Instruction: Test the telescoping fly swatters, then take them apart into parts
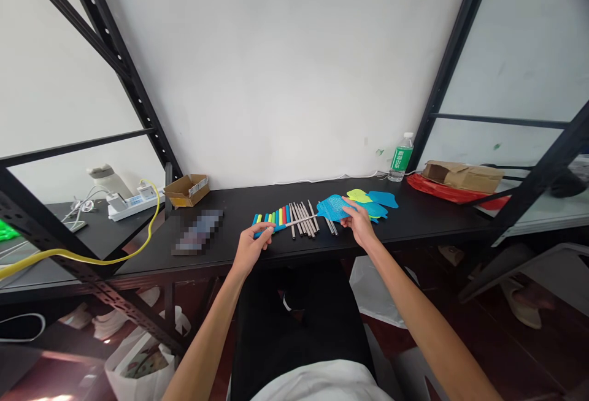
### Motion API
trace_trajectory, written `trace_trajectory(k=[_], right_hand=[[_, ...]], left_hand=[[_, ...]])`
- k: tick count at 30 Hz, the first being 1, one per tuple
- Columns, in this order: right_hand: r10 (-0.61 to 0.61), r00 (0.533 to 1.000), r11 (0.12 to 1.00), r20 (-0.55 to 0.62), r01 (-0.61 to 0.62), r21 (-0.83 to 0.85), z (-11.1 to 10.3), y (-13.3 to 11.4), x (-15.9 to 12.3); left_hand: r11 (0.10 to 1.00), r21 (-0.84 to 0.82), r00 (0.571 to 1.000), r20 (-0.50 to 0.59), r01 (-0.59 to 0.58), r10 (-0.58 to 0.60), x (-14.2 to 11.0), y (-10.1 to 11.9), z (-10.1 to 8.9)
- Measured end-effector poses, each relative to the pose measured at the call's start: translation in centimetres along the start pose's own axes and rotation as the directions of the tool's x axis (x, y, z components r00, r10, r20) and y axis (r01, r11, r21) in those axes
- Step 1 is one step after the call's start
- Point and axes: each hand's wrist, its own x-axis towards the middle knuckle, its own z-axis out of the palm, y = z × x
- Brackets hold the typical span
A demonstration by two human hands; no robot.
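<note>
A blue fly swatter (330,208) is held between my hands, level above the black table's front part. My left hand (252,245) is closed around its blue handle. The fingers of my right hand (359,223) grip the edge of its perforated blue head. A thin metal rod joins handle and head. Behind my left hand lies a row of blue, green, yellow and red handles (278,216). Several loose metal rods (304,219) lie beside them, under the swatter. More blue and yellow swatter heads (383,198) are stacked beyond my right hand.
On the black table (234,202) are a small cardboard box (188,191) and a blurred flat object (199,232) at left. A water bottle (400,159) and an open carton (462,175) on red plastic stand at right. A yellow cable (147,238) crosses the left shelf post.
</note>
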Motion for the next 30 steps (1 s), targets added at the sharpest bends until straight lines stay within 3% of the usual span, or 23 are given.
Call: trace_trajectory(k=[19, 30], right_hand=[[0.019, 1.000, 0.999, -0.012, -0.019, -0.034, 0.28, -0.48, -0.28], [-0.013, 0.999, 0.999, 0.052, 0.015, -0.047, 0.01, -0.22, -0.34]], left_hand=[[1.000, -0.002, 0.998, 0.055, -0.009, 0.009, -0.02, -0.24, -0.41], [0.996, -0.087, 0.999, 0.044, -0.028, 0.032, 0.03, -0.25, -0.32]])
